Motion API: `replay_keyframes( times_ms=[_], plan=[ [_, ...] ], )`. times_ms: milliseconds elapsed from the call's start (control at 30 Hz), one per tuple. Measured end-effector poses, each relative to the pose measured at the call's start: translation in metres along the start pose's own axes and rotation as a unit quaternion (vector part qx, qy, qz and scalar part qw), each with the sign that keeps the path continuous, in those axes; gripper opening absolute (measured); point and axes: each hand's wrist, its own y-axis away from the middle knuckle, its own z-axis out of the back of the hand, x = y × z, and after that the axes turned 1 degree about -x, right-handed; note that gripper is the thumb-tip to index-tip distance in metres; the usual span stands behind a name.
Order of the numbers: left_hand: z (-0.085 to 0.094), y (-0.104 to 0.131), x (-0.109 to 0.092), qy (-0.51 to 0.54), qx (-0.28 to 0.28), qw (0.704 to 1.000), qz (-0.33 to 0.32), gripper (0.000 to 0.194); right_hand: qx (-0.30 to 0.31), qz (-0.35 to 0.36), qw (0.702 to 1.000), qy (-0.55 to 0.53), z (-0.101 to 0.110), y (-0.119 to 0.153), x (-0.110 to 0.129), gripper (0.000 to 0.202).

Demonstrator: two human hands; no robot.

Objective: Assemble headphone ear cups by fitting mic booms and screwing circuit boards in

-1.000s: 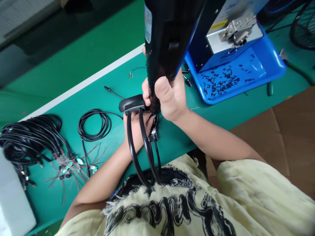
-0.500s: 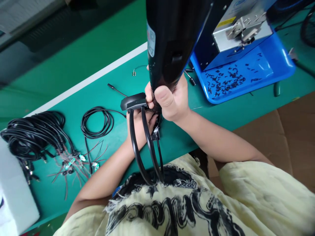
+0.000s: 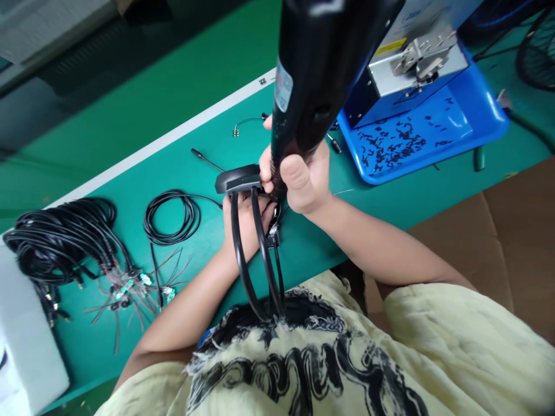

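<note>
My right hand [image 3: 306, 179] is wrapped round a black electric screwdriver [image 3: 323, 86], a thick upright cylinder with a small switch and a pale label. Its narrow lower end points down at my left fingertips and its tip is hidden. My left hand [image 3: 245, 225] is closed below it, partly covered by a black housing [image 3: 238, 180] with two thick curved tubes [image 3: 264, 254] running back towards my shirt. Beside the left fingertips is a small black part [image 3: 273, 236] with a shiny bit and a cable. What the left fingers grip is hidden.
At the left lie a bundle of black cables [image 3: 60, 237] with bare wire ends and a single coiled cable [image 3: 171, 216]. A blue tray [image 3: 485, 127] at the right holds black scraps and a metal-fronted machine [image 3: 381, 84]. Cardboard [image 3: 468, 248] lies beyond the table's near right edge.
The screwdriver's upper end appears shifted to the right, and the tray sits slightly further left in view. Both hands keep nearly the same place and grip.
</note>
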Motion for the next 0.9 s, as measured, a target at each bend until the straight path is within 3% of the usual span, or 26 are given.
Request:
replay_keyframes(
  times_ms=[67,100,167,233,333,367,467,533,767,900],
  plan=[
    [0.0,0.0,0.001,0.001,0.0,1.0,-0.002,0.022,-0.023,0.009,0.999,-0.022,-0.004,0.002,-0.003,0.075],
    [0.0,0.0,0.002,0.004,0.001,1.0,-0.002,0.022,-0.006,0.015,1.0,-0.022,-0.003,0.0,-0.004,0.076],
    [-0.001,0.001,0.004,0.016,0.003,1.0,-0.003,0.024,0.008,0.055,0.998,0.006,0.01,-0.013,0.001,0.081],
    [-0.004,0.001,0.007,0.025,0.005,1.0,-0.007,0.027,-0.06,0.14,0.987,0.056,0.044,-0.038,0.016,0.08],
    [-0.008,0.0,0.011,0.013,0.002,1.0,-0.011,0.027,-0.253,0.258,0.925,0.116,0.12,-0.086,0.047,0.06],
    [-0.008,0.0,0.011,0.008,0.001,1.0,-0.011,0.027,-0.29,0.269,0.909,0.131,0.145,-0.101,0.056,0.057],
    [-0.008,0.0,0.011,0.005,-0.003,1.0,-0.011,0.027,-0.309,0.222,0.915,0.132,0.194,-0.13,0.067,0.059],
    [-0.007,-0.001,0.01,0.005,-0.006,1.0,-0.012,0.026,-0.305,0.2,0.922,0.129,0.202,-0.136,0.063,0.06],
    [-0.002,-0.002,0.004,-0.001,0.0,1.0,0.018,0.03,-0.283,0.176,0.932,0.141,0.191,-0.132,0.057,0.072],
    [-0.001,-0.002,0.002,0.011,0.011,1.0,0.023,0.029,-0.278,0.168,0.939,0.116,0.184,-0.12,0.065,0.067]
  ],
)
